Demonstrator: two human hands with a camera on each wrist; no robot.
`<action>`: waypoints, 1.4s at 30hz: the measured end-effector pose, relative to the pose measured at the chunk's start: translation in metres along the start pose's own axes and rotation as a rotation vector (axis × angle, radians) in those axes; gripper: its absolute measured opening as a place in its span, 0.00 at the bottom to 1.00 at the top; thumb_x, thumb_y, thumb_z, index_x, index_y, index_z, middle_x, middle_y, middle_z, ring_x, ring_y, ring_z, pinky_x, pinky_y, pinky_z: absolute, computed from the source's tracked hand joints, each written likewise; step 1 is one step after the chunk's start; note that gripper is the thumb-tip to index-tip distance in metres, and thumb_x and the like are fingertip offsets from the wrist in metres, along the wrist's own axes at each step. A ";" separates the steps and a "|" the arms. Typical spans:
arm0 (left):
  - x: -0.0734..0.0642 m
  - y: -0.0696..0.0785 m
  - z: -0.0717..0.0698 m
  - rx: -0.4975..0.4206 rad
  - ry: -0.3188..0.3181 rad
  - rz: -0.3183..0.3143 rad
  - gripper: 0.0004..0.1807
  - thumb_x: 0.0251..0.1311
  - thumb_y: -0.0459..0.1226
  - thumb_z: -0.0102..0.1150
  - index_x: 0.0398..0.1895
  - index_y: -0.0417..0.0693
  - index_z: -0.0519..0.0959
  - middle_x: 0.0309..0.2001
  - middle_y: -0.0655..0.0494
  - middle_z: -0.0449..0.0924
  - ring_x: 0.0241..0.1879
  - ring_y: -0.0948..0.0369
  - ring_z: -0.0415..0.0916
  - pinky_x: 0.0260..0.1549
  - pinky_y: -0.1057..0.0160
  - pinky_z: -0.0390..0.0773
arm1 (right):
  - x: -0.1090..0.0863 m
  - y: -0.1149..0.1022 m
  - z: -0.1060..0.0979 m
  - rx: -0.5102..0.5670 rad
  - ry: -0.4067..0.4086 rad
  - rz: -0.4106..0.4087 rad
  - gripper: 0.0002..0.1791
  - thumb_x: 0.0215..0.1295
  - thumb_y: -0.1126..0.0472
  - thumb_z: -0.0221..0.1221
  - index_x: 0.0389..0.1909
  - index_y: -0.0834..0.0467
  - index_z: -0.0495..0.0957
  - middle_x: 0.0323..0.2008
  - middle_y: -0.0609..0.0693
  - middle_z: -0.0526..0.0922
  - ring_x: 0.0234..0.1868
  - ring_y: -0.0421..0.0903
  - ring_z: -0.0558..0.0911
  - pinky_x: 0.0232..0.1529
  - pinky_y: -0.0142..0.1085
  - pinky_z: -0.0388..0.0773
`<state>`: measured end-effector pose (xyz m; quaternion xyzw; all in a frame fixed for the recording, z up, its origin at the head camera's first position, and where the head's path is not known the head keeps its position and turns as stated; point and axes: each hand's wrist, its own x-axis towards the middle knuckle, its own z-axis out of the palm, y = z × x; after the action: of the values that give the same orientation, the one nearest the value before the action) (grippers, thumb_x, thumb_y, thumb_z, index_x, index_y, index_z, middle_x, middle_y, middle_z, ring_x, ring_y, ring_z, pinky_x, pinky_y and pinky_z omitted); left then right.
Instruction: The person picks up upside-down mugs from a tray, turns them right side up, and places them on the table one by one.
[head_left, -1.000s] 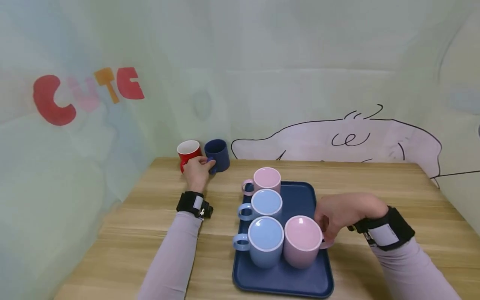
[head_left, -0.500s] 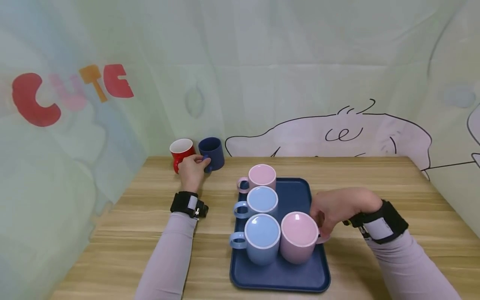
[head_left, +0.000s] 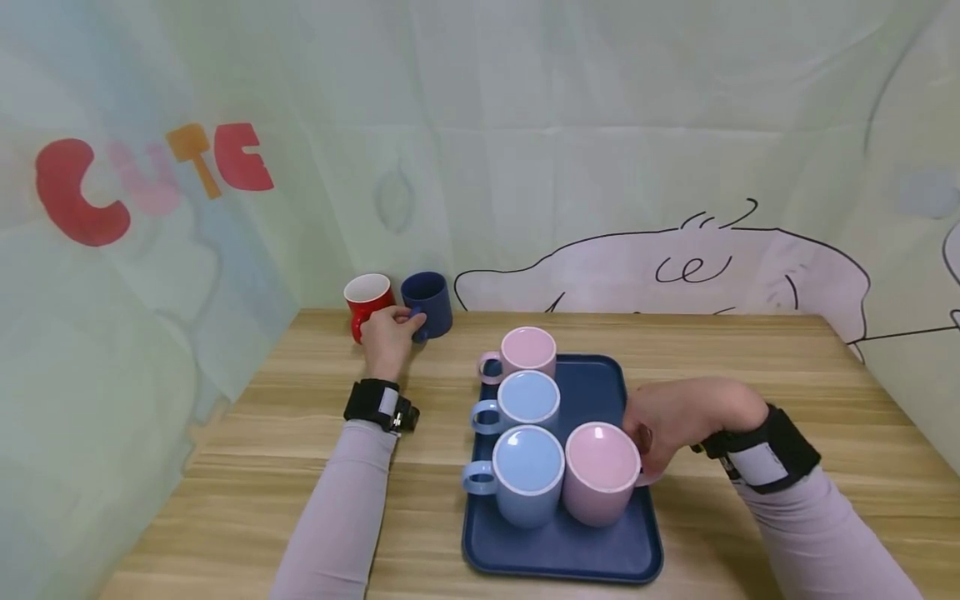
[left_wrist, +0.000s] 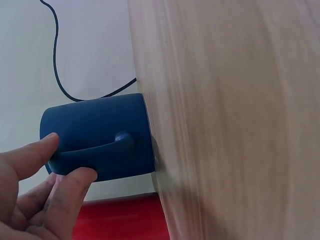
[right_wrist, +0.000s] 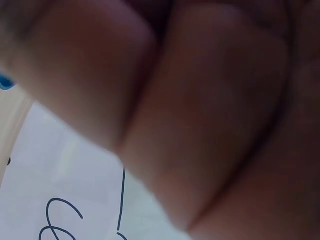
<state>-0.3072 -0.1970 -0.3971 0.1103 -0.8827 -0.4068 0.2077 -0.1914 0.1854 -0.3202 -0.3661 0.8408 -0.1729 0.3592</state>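
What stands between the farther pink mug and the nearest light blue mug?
Another light blue mug stands between them on the tray, as the head view shows.

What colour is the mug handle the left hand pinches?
Dark blue handle, clearest in the left wrist view.

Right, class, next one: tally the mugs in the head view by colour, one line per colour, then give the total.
Pink mugs: 2
Light blue mugs: 2
Red mug: 1
Dark blue mug: 1
Total: 6
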 end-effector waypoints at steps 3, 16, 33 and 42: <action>0.000 0.000 0.001 -0.001 0.002 0.003 0.17 0.54 0.43 0.69 0.41 0.39 0.83 0.37 0.43 0.86 0.37 0.51 0.81 0.40 0.52 0.80 | 0.002 0.000 0.001 -0.023 0.006 0.007 0.09 0.45 0.62 0.71 0.25 0.45 0.83 0.25 0.38 0.83 0.29 0.36 0.78 0.33 0.32 0.78; 0.000 0.000 -0.002 0.005 -0.013 0.023 0.18 0.55 0.43 0.68 0.42 0.38 0.83 0.38 0.42 0.86 0.38 0.50 0.81 0.40 0.51 0.79 | 0.003 -0.003 0.001 -0.033 0.011 0.084 0.08 0.46 0.60 0.71 0.25 0.45 0.82 0.25 0.41 0.81 0.25 0.39 0.77 0.26 0.34 0.77; 0.000 -0.001 -0.006 0.007 -0.019 0.043 0.18 0.56 0.43 0.68 0.42 0.37 0.83 0.38 0.41 0.85 0.39 0.48 0.81 0.42 0.50 0.78 | -0.004 0.002 -0.007 -0.033 0.074 0.045 0.09 0.54 0.66 0.66 0.25 0.47 0.82 0.23 0.42 0.80 0.22 0.39 0.76 0.24 0.32 0.75; 0.001 0.008 -0.009 -0.009 0.100 0.121 0.15 0.58 0.43 0.66 0.42 0.41 0.83 0.37 0.44 0.85 0.38 0.50 0.79 0.41 0.50 0.76 | -0.011 0.002 -0.010 -0.086 0.169 0.010 0.08 0.56 0.63 0.66 0.24 0.46 0.81 0.21 0.41 0.79 0.20 0.40 0.76 0.22 0.33 0.76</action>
<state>-0.3045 -0.1979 -0.3856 0.0759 -0.8746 -0.3912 0.2762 -0.1946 0.1957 -0.3092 -0.3611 0.8766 -0.1654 0.2717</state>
